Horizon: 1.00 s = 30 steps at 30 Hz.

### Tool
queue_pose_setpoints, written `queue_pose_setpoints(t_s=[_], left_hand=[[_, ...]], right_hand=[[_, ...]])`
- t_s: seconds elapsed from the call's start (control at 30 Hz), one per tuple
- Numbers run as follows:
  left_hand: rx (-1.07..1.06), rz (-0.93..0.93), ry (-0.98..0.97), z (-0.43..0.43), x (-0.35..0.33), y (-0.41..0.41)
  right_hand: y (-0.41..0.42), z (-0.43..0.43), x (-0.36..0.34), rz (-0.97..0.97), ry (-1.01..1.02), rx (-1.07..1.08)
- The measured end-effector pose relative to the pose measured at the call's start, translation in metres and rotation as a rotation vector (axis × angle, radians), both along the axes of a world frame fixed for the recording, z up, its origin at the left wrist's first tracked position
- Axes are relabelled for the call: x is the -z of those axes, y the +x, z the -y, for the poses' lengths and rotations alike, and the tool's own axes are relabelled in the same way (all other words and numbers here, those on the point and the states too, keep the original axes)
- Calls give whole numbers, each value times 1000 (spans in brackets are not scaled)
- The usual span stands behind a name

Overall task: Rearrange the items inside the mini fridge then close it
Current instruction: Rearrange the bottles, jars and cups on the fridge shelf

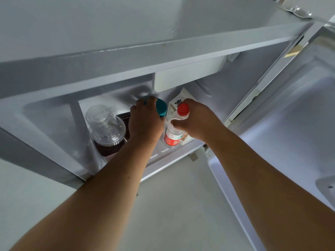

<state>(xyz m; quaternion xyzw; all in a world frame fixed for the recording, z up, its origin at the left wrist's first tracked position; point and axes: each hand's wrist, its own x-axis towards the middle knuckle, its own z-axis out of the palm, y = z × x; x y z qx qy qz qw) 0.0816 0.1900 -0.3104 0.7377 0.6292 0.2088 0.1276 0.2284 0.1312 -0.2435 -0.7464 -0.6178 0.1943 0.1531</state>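
The mini fridge [235, 98] stands open below me, its white door [290, 124] swung out to the right, and I look down into its low compartment. Both of my bare forearms reach in from the bottom of the view.

My left hand [145, 122] lies palm down over a container with a teal lid [161, 106]; the fingers [151, 100] curl over the lid's near edge and touch it, but the container's body is hidden under the hand, so I cannot tell whether it is truly gripped. My right hand [197, 120] is wrapped around the neck of a clear water bottle [172, 136] with a red cap [183, 109] and a red label, its fingers drawn in snugly around it. The bottle stands tilted on the fridge floor, just beside the left hand.

Behind the bottle, touching or nearly touching it, is a white carton [178, 100] with black printed characters, mostly covered by my right hand. To the left stands a clear plastic jar [106, 125], resting on top of a dark box [112, 147] whose far end runs under my left hand.

A white tray or drawer [188, 75] hangs from the compartment's ceiling. The fridge's grey top [126, 33] fills the upper view. The floor [172, 205] outside is pale and plain. A shiny metal object [299, 12] at the top right corner is cut off, and I cannot make out what it is.
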Motion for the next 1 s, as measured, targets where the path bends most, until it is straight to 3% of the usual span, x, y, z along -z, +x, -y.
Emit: queue_pose_setpoints(t_s=[0.43,0.8,0.9,1.0], left_hand=[[24,257,-28,-11,1,21],[140,208,-135,-4,5,15],[150,214,-128,8,1,8],[120,246,-17,33,-11,2]], right_hand=[[8,-7,1,61,48,-59],[10,-5,5,49,70,-62],[8,2,6,78,130,-46],[0,19,3,261,349,-7]])
